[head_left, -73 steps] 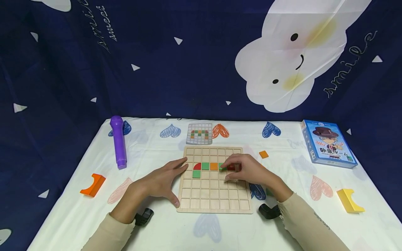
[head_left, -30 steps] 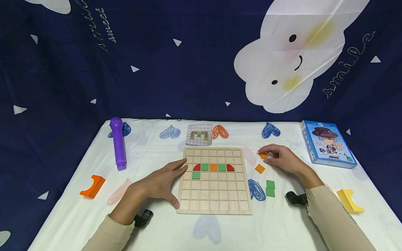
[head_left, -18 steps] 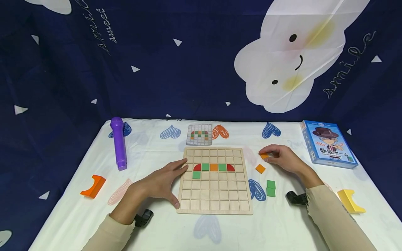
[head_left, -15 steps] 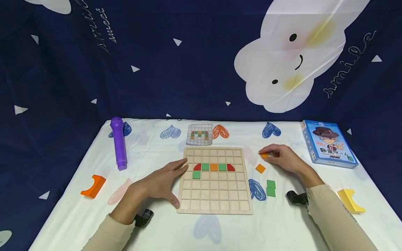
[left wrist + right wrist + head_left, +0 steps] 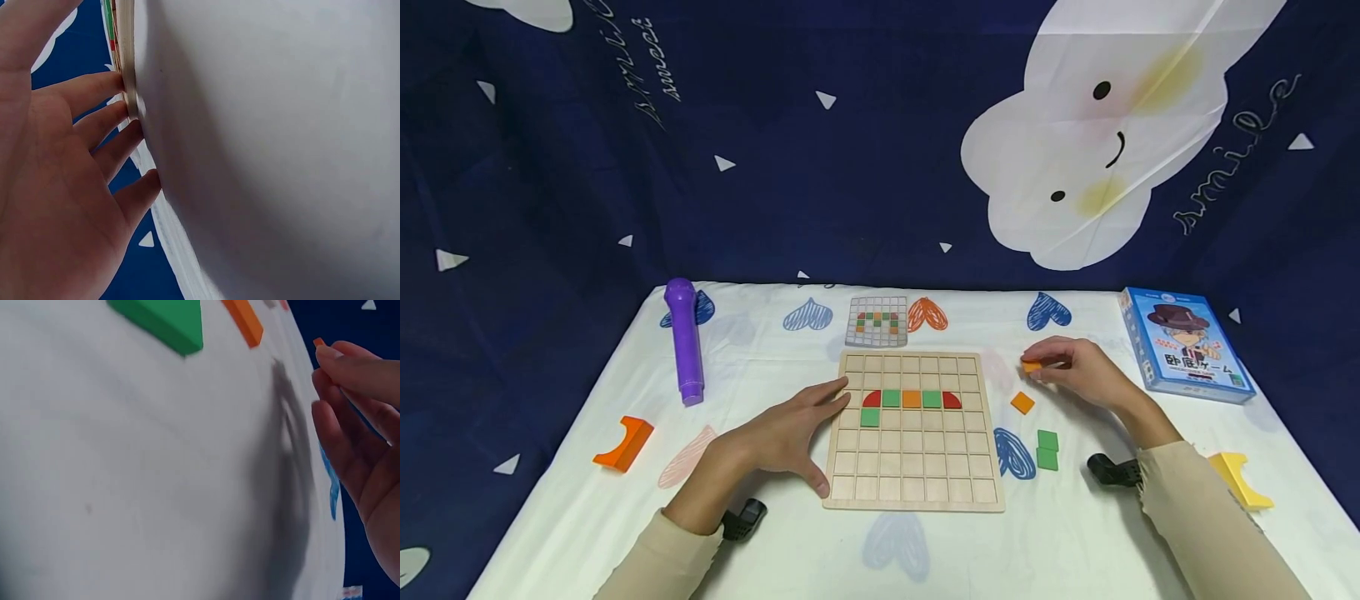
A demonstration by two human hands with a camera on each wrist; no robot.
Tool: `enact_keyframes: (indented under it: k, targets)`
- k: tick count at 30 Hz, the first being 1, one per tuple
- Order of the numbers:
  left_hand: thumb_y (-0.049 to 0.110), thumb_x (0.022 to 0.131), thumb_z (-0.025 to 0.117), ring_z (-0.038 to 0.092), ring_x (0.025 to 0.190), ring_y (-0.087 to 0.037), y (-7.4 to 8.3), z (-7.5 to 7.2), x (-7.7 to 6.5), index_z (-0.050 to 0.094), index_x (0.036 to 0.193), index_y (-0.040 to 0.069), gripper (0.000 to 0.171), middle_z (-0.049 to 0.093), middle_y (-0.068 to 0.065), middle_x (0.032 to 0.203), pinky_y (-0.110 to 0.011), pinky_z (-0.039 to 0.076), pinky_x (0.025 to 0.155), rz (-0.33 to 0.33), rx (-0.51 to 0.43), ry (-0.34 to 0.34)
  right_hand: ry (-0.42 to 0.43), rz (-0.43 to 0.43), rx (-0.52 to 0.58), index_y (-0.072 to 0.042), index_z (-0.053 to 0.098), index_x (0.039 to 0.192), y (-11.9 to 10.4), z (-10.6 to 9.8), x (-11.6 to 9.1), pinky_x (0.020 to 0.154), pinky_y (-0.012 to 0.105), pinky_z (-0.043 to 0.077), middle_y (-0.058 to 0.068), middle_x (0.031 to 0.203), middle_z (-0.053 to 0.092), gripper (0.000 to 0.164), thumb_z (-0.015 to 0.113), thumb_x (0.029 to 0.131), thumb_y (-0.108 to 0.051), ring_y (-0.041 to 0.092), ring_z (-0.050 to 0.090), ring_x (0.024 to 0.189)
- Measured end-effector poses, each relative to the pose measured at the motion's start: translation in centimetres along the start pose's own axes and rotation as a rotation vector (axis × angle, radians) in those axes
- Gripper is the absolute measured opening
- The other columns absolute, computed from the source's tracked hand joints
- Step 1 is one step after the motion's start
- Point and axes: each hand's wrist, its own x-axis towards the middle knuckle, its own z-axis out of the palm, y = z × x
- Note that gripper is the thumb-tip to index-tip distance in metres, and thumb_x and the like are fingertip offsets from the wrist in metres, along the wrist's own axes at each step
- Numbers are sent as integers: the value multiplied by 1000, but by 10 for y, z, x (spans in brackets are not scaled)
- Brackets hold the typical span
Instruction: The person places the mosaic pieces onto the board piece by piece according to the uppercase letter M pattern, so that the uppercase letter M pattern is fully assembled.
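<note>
My left hand (image 5: 786, 433) is spread along the left edge of a wooden grid board (image 5: 913, 467), fingertips and thumb at its side. The left wrist view shows those straight fingers (image 5: 103, 131) at the board's edge. On the board lie a red quarter-round tile (image 5: 872, 399), green tiles (image 5: 891, 399), an orange tile (image 5: 912, 400) and a second red tile (image 5: 951, 401). Right of the board, my right hand (image 5: 1082, 371) pinches a small orange square tile (image 5: 1032, 366) between thumb and fingers. In the right wrist view that tile (image 5: 319, 342) is held above the cloth.
One loose orange tile (image 5: 1022, 403) and two green tiles (image 5: 1047, 450) lie right of the board. A pattern card (image 5: 877, 322) is behind it. Farther out are a purple microphone (image 5: 685, 346), an orange arch block (image 5: 625, 444), a yellow arch block (image 5: 1240, 481) and a blue box (image 5: 1191, 343).
My right hand has left the board, where a green and a red tile now show, and gone right to an orange tile, lifting it slightly. The left hand stays put.
</note>
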Motion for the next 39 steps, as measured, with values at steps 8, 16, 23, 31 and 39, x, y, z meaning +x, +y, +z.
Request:
enact_keyframes:
  k: [8, 16, 23, 31, 39]
  targets:
    - [55, 51, 97, 24, 159, -31, -2, 1, 0, 36, 158, 8, 132, 18, -4, 173, -53, 36, 123, -5, 1, 0, -25, 5, 9, -8, 78, 116, -13, 12, 0, 87, 9, 52, 15, 128, 71, 28, 77, 88, -9, 12, 64, 117]
    - [55, 51, 97, 23, 159, -31, -1, 0, 0, 36, 158, 7, 132, 17, -4, 174, -53, 37, 122, -5, -3, -5, -64, -39, 39, -11, 80, 112, -29, 35, 2, 82, 13, 54, 11, 125, 74, 25, 75, 88, -7, 15, 64, 119]
    - [55, 52, 97, 22, 159, -31, 0, 0, 0, 36, 159, 8, 132, 17, -5, 174, -53, 36, 123, -11, -9, -8, -123, -95, 90, -10, 80, 111, -45, 58, 5, 76, 16, 58, 12, 122, 74, 25, 78, 87, -8, 2, 67, 100]
    - [55, 52, 97, 22, 159, -30, -1, 0, 0, 36, 158, 8, 131, 17, -4, 174, -53, 36, 123, -7, -8, -4, -165, -137, 101, -14, 80, 109, -64, 78, 9, 86, 20, 58, 5, 116, 77, 23, 81, 86, -15, 13, 70, 107]
    - [55, 51, 97, 22, 159, -30, -2, 1, 0, 36, 159, 8, 132, 17, -4, 174, -53, 36, 123, -7, -11, -4, -226, -196, 131, -13, 81, 107, -83, 99, 16, 83, 22, 59, 4, 112, 77, 22, 82, 86, -19, 12, 69, 100]
